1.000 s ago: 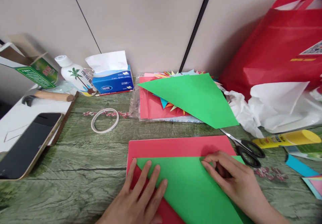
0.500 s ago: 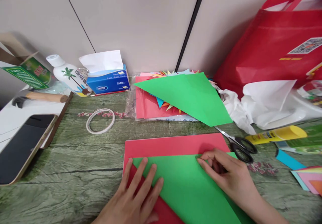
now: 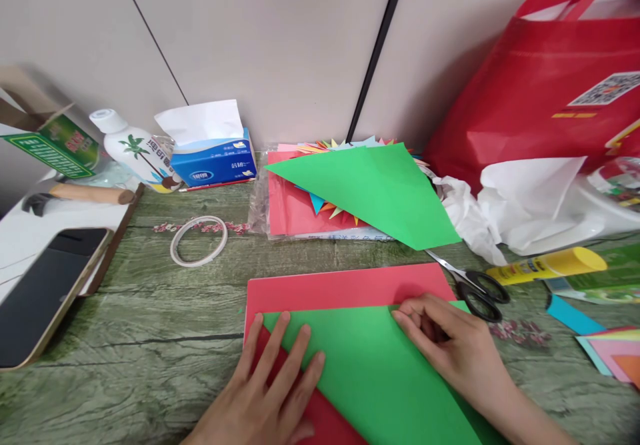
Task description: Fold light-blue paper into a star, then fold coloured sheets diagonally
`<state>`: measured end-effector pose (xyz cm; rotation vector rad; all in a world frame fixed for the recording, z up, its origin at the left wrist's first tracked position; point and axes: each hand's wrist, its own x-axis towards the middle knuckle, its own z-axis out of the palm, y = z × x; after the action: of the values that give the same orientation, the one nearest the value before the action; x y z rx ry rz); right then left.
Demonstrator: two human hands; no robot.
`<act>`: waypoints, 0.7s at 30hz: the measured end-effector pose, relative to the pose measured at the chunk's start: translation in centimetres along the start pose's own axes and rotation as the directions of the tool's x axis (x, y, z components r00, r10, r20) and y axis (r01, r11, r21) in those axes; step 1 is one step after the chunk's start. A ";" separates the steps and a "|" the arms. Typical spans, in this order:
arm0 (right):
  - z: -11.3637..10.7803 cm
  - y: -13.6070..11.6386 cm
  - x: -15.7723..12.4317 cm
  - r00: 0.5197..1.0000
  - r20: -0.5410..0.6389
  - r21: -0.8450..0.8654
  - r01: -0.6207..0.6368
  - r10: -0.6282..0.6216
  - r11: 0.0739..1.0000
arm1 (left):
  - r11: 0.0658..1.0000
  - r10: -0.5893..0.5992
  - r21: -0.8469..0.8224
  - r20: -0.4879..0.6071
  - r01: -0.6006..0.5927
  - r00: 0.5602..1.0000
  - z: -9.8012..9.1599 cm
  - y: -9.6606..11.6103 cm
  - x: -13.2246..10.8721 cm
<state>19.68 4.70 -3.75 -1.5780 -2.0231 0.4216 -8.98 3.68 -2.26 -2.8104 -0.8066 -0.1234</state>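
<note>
A green sheet of paper with a folded, slanting edge lies over red paper in front of me. My left hand rests on its left corner and on the darker red beneath, fingers spread and flat. At the upper edge of the green sheet, my right hand has thumb and fingertips pinched on the paper. A second folded green paper lies farther back, on top of a pack of coloured paper. Scissors with black handles lie just beyond my right hand.
At the left are a phone, a hammer, a white bottle and a tape roll. A blue tissue pack stands behind. On the right are a glue stick, crumpled tissue and a red bag.
The view has shifted very slightly. Both hands and the green sheet look the same as before.
</note>
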 end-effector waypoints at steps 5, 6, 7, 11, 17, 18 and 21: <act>0.0 -0.1 0.1 1.000 -0.001 -0.014 -0.008 0.008 1.000 | 1.000 -0.006 0.009 -0.003 0.006 1.000 0.1 0.0 -0.1; 0.0 -0.1 0.1 1.000 0.002 -0.017 -0.005 0.005 1.000 | 1.000 -0.005 0.009 0.001 0.005 1.000 0.2 0.1 -0.1; 0.0 -0.1 0.1 1.000 0.005 -0.021 0.000 0.001 1.000 | 1.000 -0.009 0.007 0.009 0.009 1.000 0.2 0.1 -0.2; -0.1 -0.2 0.1 0.999 0.005 -0.036 0.039 -0.038 0.999 | 1.000 -0.017 -0.004 0.044 0.017 0.999 0.0 0.0 -0.2; -0.1 -0.3 0.1 0.998 -0.012 -0.047 0.059 -0.060 0.997 | 1.000 0.012 0.017 0.065 -0.013 0.998 0.2 0.1 -0.5; -0.1 -0.3 0.1 0.998 -0.011 -0.050 0.058 -0.058 0.997 | 1.000 0.010 0.009 0.062 -0.011 0.998 0.3 0.1 -0.5; 0.0 -0.2 0.1 0.999 -0.006 -0.055 0.053 -0.054 0.997 | 1.000 0.004 -0.012 0.059 -0.003 0.998 0.6 0.2 -0.6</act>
<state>19.49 4.77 -3.55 -1.5518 -2.0830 0.3421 -9.34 3.36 -2.94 -2.8388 -0.8168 -0.0449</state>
